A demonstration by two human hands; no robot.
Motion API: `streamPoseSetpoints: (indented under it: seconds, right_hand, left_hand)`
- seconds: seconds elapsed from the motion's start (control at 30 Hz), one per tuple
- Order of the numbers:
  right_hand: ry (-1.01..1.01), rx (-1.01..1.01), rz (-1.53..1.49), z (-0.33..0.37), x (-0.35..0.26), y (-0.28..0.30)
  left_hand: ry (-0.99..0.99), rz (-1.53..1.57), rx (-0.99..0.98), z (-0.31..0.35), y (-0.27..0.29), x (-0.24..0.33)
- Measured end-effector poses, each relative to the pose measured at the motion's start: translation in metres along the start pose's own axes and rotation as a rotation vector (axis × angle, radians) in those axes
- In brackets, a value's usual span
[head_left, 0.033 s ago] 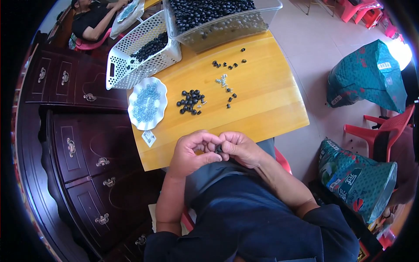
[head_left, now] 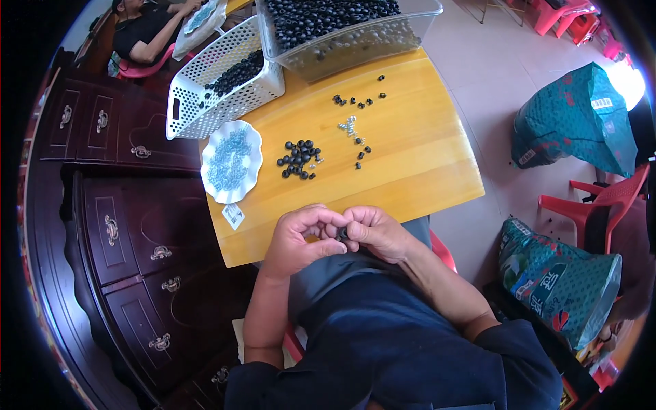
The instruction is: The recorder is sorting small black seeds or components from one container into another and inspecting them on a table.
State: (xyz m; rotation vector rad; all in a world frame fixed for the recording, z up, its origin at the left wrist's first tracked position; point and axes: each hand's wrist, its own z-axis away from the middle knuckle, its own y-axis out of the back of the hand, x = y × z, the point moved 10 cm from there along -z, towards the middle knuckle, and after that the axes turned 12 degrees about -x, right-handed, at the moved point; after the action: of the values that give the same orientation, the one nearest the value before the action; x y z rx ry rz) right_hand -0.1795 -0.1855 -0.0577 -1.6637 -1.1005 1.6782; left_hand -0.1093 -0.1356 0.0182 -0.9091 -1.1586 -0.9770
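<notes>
Just past the table's near edge, my left hand point(head_left: 301, 238) and my right hand point(head_left: 377, 234) meet at the fingertips. Pinched between them is a small round black part point(head_left: 342, 234), mostly covered by fingers. On the wooden table point(head_left: 417, 164) ahead lies a cluster of black bead-like parts point(head_left: 298, 158) with a few small clear pieces beside it. Farther right are a little pile of clear pieces point(head_left: 350, 126) and scattered small black parts point(head_left: 361, 156). A white scalloped dish point(head_left: 257, 167) at the left holds many pale-blue clear pieces point(head_left: 229, 160).
A white perforated basket point(head_left: 205, 121) and a clear plastic bin point(head_left: 355, 61), both holding black parts, stand at the far side. Dark drawers point(head_left: 150, 253) line the left. Green sacks point(head_left: 570, 119) and a red chair point(head_left: 594, 215) are at the right. Another person point(head_left: 140, 37) sits far left.
</notes>
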Motion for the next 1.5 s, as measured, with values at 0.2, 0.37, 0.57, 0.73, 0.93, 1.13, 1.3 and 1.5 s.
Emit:
streamPoseSetpoints:
  seconds: [0.2, 0.37, 0.57, 0.73, 0.93, 1.13, 1.3, 1.5]
  right_hand:
    - [-0.007, 0.045, 0.067, 0.001, -0.003, 0.004]
    - [-0.078, 0.217, 0.093, 0.009, -0.002, 0.010]
    - [-0.017, 0.043, 0.058, -0.004, 0.014, 0.005]
    - [0.030, 0.060, 0.016, -0.001, 0.003, 0.007]
    - [0.007, 0.025, 0.013, -0.003, 0.004, 0.004]
    - [0.007, 0.009, -0.024, -0.004, 0.003, 0.001]
    - [0.011, -0.003, -0.032, -0.003, 0.004, 0.003]
    - [0.011, -0.032, -0.032, -0.002, 0.003, 0.000]
  left_hand:
    - [-0.010, -0.106, -0.087, -0.006, -0.002, 0.004]
    - [-0.094, -0.333, -0.032, -0.014, -0.008, 0.021]
    - [-0.051, -0.195, 0.090, 0.005, 0.006, -0.008]
    - [-0.041, -0.076, 0.069, -0.005, -0.007, -0.007]
    - [-0.063, -0.041, 0.041, -0.005, -0.003, -0.009]
    - [-0.054, -0.111, 0.009, -0.007, -0.003, -0.009]
    - [-0.050, -0.048, 0.037, -0.007, -0.011, 0.001]
    - [-0.042, -0.095, -0.018, -0.008, -0.011, 0.000]
